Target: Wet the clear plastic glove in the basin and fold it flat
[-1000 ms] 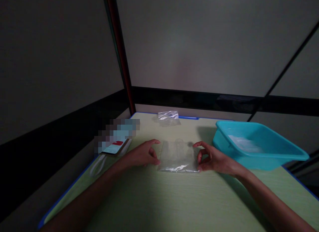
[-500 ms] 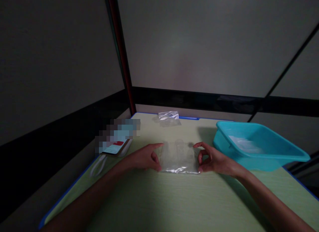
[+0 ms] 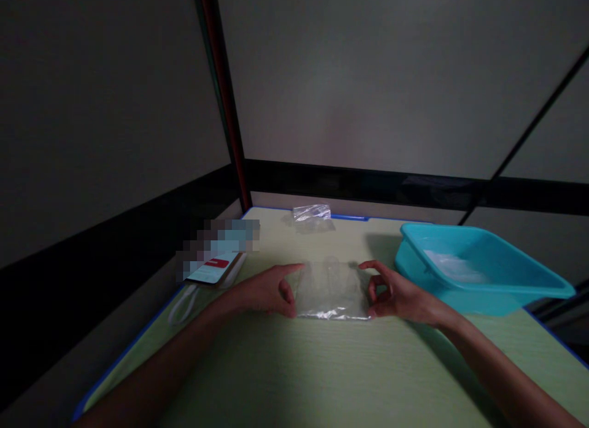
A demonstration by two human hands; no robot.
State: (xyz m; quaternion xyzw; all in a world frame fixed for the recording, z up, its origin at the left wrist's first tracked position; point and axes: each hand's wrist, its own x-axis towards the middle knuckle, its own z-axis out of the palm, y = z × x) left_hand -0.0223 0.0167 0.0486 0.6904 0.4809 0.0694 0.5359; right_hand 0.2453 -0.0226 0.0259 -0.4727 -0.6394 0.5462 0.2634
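Observation:
A clear flat plastic bag (image 3: 332, 293) lies in front of me, with shiny creases along its near edge. A pale, faint long shape shows through its middle; I cannot make out what it is. At the bag's left side is my left hand (image 3: 269, 289), its index finger near the far corner and its thumb on the near corner. My right hand (image 3: 394, 296) has the right side the same way, thumb at the near corner, index finger at the far one. The other fingers of both hands are curled in.
To the right stands a turquoise plastic basin (image 3: 488, 287) with white, filmy material (image 3: 455, 267) inside. A phone (image 3: 212, 268) with a white strap (image 3: 184, 305) lies at the left, partly blurred out. More clear plastic (image 3: 313, 214) is near the table's (image 3: 322, 373) far blue edge.
Hardly anything differs. Both hands keep the same pose at the bag's sides, and the whole view has shifted very slightly.

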